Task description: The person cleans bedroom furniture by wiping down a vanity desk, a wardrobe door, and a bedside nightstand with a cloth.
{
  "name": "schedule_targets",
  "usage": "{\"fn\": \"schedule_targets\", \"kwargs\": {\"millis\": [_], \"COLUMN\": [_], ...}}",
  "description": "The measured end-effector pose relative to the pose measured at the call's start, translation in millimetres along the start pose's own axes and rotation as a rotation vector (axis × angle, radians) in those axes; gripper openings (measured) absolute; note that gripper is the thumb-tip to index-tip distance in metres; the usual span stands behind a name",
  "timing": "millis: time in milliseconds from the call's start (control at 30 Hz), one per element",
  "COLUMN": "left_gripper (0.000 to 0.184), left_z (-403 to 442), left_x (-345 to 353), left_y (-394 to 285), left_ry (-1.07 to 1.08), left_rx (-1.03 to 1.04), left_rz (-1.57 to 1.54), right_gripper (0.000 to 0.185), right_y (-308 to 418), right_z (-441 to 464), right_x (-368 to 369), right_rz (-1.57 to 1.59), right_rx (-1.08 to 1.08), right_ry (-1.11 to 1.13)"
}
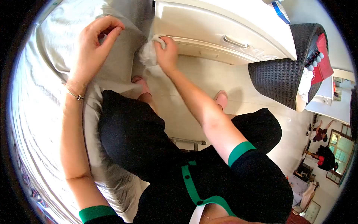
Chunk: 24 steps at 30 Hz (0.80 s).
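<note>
My right hand (167,54) is closed on a crumpled white cloth (148,54), thin and partly see-through. It presses the cloth against the left end of a white drawer cabinet (197,22), close to the lower edge of a drawer front. My left hand (93,46) hovers over the grey bed cover (56,52), thumb and fingertips brought together, with nothing visible between them. A thin bracelet circles that wrist.
A metal handle (235,42) sits on the drawer front. Right of the cabinet stands a dark woven basket (276,80) holding a red item (322,61) and white cloth. A blue box (280,12) rests on the cabinet top. Farther right, a person (320,133) shows small.
</note>
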<state>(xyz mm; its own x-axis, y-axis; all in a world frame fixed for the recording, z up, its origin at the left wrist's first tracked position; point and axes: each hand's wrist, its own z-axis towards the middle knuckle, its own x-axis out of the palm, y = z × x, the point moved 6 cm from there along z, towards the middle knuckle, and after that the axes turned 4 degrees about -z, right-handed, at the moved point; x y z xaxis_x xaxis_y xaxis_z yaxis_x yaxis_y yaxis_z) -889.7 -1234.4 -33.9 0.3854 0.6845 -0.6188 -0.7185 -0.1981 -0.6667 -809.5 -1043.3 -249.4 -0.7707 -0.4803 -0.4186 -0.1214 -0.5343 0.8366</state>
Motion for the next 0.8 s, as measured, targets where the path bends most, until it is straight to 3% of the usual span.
{"fn": "schedule_targets", "kwargs": {"millis": [33,100,167,267,367,433,500,600,667,733,800], "left_gripper": [0.013,0.013,0.013,0.013,0.012,0.012,0.011,0.011,0.011,0.011,0.011], "left_z": [-0.2,-1.8,-2.2,-1.9,4.5,-1.3,-2.0,-0.6,-0.1,-2.0,-2.9], "left_x": [-1.0,-2.1,-2.0,0.8,6.6,6.3,7.6,7.3,8.3,9.6,10.6], "left_y": [0.1,-0.6,-0.4,0.9,-1.9,-0.6,-12.1,-15.4,-16.3,-16.3,-14.0], "left_ry": [-0.002,-0.005,-0.010,-0.002,0.017,0.033,0.104,0.153,0.144,0.148,0.149], "left_rx": [0.004,0.009,0.012,0.013,0.088,0.062,0.068,-0.018,-0.005,-0.041,-0.041], "left_rz": [-0.012,0.001,0.011,0.050,0.072,0.128,0.184,0.179,0.159,0.168,0.173], "right_gripper": [0.028,0.032,0.031,0.031,0.030,0.030,0.030,0.028,0.022,0.018,0.019], "right_y": [-3.8,-44.4,-36.9,-59.3,-60.4,-38.5,-28.1,-37.8,-84.2,-106.6,-147.4], "right_z": [1.1,4.7,11.1,18.7,11.9,10.8,18.5,24.5,28.0,37.6,45.6], "right_x": [-6.1,-28.1,-74.2,-104.9,-82.8,-47.2,-39.6,-82.4,-124.9,-192.5,-269.8], "right_rz": [0.015,-0.004,-0.082,-0.017,-0.231,-0.159,-0.023,-0.092,0.013,-0.140,-0.235], "right_rx": [-0.045,0.135,0.220,0.207,0.185,-0.023,0.058,0.027,0.042,0.071,0.192], "right_ry": [-0.027,-0.037,0.002,-0.021,-0.062,-0.034,0.109,0.102,-0.021,-0.053,-0.246]}}
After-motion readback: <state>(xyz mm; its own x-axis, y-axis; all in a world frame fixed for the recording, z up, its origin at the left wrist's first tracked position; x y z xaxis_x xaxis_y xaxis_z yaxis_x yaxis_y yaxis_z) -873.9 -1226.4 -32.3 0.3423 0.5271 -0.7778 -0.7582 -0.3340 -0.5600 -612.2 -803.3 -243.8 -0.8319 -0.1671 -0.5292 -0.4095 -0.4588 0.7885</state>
